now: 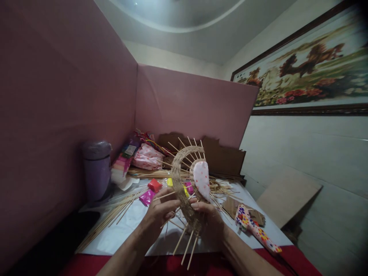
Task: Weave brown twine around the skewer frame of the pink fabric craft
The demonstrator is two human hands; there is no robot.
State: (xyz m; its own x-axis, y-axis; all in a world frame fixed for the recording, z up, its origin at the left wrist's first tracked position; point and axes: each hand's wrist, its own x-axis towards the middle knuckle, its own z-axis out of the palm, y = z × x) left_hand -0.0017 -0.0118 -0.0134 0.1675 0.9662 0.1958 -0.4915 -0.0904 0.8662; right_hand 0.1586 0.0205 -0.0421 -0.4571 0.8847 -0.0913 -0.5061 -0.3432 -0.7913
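A half-round woven frame stands upright between my hands above the table. Thin wooden sticks fan outward through its braided band, and a white half-circle of cloth with small pink spots forms its centre. My left hand is closed at the left outer edge of the band, its fingers among the sticks. Lower down, my right hand grips the frame with the thumb on the inner side of the band, close to the cloth. The right fingers behind the weave are hidden.
Loose sticks lie at the left, beside red and magenta packets. A purple lidded bin stands at far left. Spotted cloth and cardboard are behind. A flower-patterned glue gun rests at right.
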